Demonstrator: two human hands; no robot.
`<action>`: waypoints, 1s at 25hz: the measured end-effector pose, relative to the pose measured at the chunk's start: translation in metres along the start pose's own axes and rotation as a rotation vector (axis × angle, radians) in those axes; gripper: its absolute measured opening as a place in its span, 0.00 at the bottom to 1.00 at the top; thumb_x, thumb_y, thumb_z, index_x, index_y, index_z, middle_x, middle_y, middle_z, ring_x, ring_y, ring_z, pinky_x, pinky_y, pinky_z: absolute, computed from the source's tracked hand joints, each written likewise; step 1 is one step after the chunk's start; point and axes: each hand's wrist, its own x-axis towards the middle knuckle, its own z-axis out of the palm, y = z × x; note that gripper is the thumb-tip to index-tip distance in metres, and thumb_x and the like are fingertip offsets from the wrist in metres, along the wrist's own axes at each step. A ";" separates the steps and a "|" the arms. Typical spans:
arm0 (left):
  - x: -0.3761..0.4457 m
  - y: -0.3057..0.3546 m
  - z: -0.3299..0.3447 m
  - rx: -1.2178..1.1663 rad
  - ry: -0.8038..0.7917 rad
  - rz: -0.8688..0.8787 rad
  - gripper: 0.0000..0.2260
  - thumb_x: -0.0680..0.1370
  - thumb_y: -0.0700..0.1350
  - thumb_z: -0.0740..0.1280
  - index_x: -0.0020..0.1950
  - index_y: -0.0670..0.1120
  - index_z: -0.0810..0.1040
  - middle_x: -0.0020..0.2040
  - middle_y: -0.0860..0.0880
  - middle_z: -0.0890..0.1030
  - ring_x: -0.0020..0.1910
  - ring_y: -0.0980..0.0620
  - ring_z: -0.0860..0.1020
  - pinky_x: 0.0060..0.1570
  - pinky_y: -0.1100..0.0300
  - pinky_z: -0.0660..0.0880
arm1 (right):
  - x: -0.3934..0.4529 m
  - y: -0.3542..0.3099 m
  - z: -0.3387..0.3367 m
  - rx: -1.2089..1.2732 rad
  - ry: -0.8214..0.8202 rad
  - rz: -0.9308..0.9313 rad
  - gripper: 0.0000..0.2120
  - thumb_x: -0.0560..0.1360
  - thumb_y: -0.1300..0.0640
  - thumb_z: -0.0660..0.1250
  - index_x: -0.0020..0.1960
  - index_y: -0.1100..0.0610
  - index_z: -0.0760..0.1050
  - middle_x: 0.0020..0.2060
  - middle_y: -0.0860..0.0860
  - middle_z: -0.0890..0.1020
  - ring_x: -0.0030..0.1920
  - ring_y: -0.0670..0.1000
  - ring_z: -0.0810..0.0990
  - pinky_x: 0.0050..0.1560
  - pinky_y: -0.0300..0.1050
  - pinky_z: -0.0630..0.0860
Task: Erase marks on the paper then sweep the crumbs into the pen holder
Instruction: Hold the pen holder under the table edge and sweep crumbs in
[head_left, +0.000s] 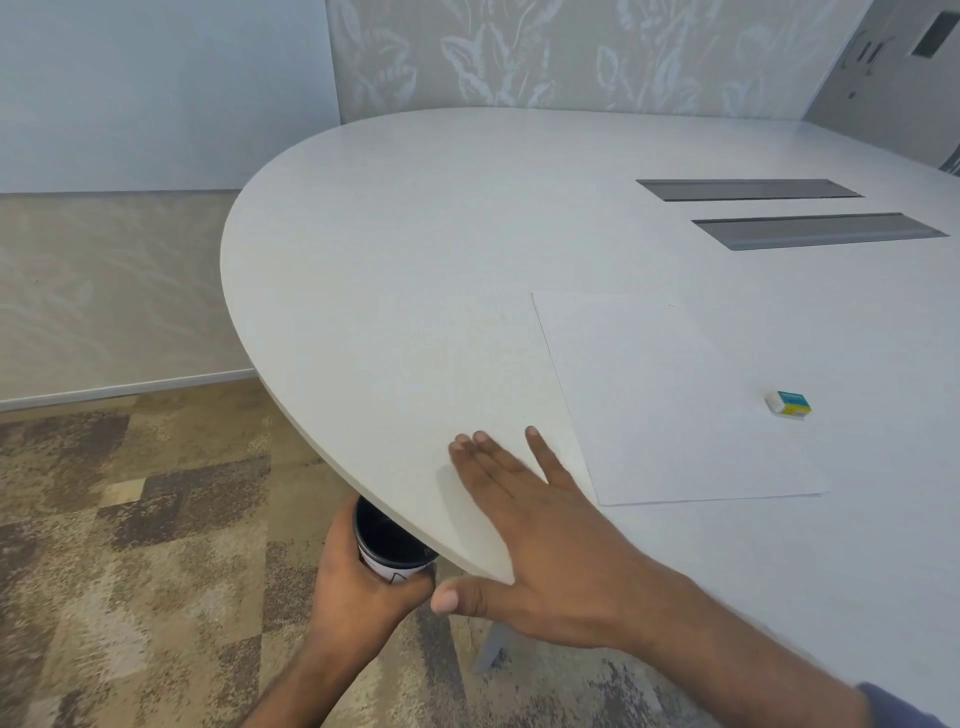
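Note:
A white sheet of paper (670, 400) lies flat on the pale table (415, 249), near its front edge. On the paper's right part rests a white eraser (788, 403) in a blue and yellow sleeve. My right hand (524, 525) lies flat and spread on the tabletop just left of the paper, close to the table's rim, holding nothing. Below the rim my left hand (358, 587) grips a pen holder (387, 545), a cup with a black inside and white outside, its mouth partly tucked under the edge. No crumbs are clear enough to make out.
Two grey cable slots (748, 189) (818, 231) are set into the table behind the paper. Patterned carpet (130, 545) covers the floor to the left, below the curved rim. A grey table leg (491, 649) shows under my right wrist.

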 end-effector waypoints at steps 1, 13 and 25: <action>0.000 0.000 -0.001 0.000 -0.001 0.000 0.36 0.56 0.51 0.82 0.63 0.59 0.75 0.56 0.57 0.84 0.54 0.58 0.84 0.45 0.67 0.79 | 0.001 0.006 -0.004 0.003 0.024 0.018 0.50 0.69 0.21 0.41 0.78 0.53 0.37 0.79 0.48 0.44 0.76 0.40 0.36 0.74 0.49 0.31; -0.003 0.003 -0.001 -0.019 0.002 -0.026 0.42 0.54 0.57 0.84 0.67 0.53 0.74 0.57 0.56 0.84 0.56 0.56 0.83 0.48 0.57 0.81 | 0.005 0.003 -0.004 0.082 -0.035 0.004 0.51 0.68 0.21 0.43 0.78 0.54 0.38 0.79 0.47 0.43 0.75 0.39 0.36 0.76 0.45 0.34; -0.007 0.008 0.000 -0.030 -0.014 0.001 0.39 0.55 0.54 0.81 0.64 0.63 0.74 0.57 0.56 0.84 0.56 0.56 0.84 0.48 0.61 0.79 | 0.006 0.000 -0.002 0.036 -0.083 -0.114 0.51 0.68 0.22 0.43 0.78 0.54 0.39 0.79 0.48 0.44 0.76 0.40 0.37 0.76 0.46 0.36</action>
